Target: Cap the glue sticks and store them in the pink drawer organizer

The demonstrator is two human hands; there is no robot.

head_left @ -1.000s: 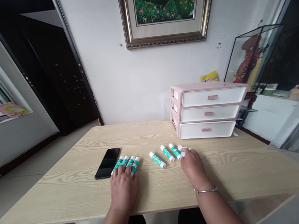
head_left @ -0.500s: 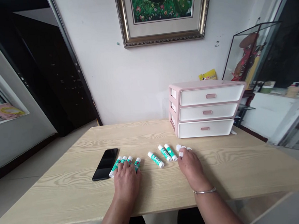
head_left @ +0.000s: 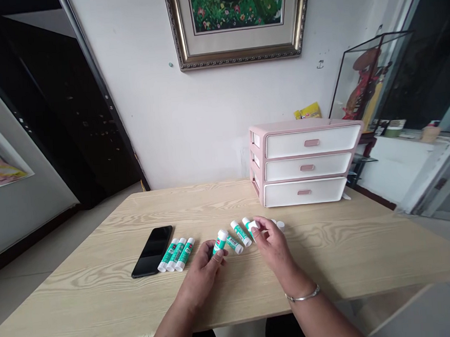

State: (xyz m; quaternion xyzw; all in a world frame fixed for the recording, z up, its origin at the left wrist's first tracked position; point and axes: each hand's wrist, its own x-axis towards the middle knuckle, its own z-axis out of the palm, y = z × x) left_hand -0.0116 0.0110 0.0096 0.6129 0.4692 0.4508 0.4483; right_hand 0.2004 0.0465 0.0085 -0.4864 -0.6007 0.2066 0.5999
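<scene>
My left hand (head_left: 205,266) grips a green-and-white glue stick (head_left: 219,243), raised off the table with its white end up. Between the fingertips of my right hand (head_left: 272,245) is a small white cap (head_left: 254,225). Three glue sticks (head_left: 176,254) lie side by side to the left of my left hand. Several more lie between my hands; one glue stick (head_left: 241,233) shows whole, another (head_left: 235,244) is partly behind the held one. A further one is mostly covered by my right hand. Beyond my right fingers lie loose white caps (head_left: 280,225), partly hidden.
A black phone (head_left: 152,251) lies left of the row of glue sticks on the wooden table (head_left: 103,295). At the back right stands a pink-and-white drawer unit (head_left: 304,168) with a yellow packet (head_left: 308,111) visible above it. A framed picture (head_left: 240,54) hangs on the wall.
My left hand has picked up a glue stick from the left group and moved it right. My right hand has lifted a white cap from the cluster and brought it left.
</scene>
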